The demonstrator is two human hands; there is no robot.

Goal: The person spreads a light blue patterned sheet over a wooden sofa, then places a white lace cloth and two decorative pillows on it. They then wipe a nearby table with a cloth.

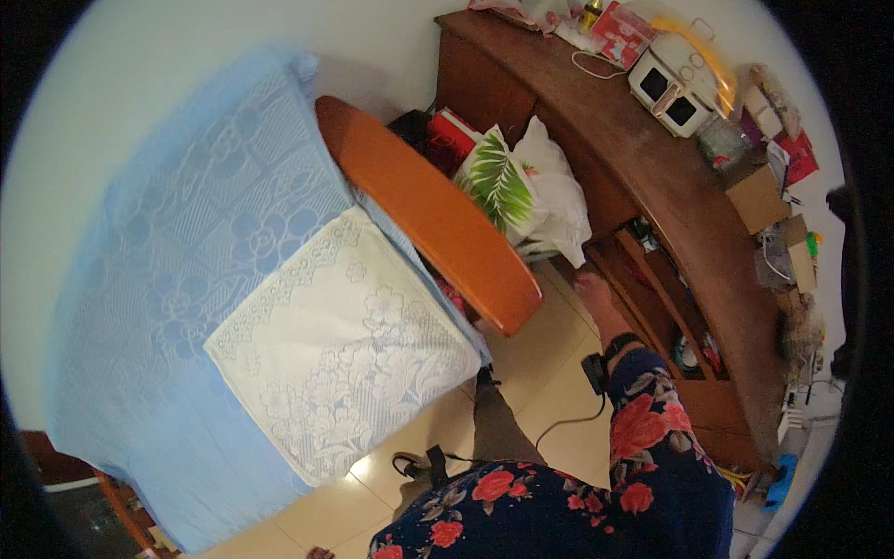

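Note:
My right hand [595, 290] reaches forward beside the wooden cabinet, close to the lower corner of a white pillow [555, 189]. Its fingers are partly hidden, so whether it grips the pillow or something near it cannot be told. A cushion with a green leaf print [499, 183] leans against that pillow. My left hand is out of view. Before me, a white lace cloth [349, 349] lies over a blue patterned cover [202, 251], next to an orange-brown wooden panel [433, 216] with a rounded end.
The long brown cabinet [670, 182] curves along the right, with open shelves below. On its top stand a white appliance with two dark windows [674, 91], a cardboard box [758, 199] and clutter. A red box [454, 133] sits behind the cushions. A cable [569, 421] hangs near my right wrist.

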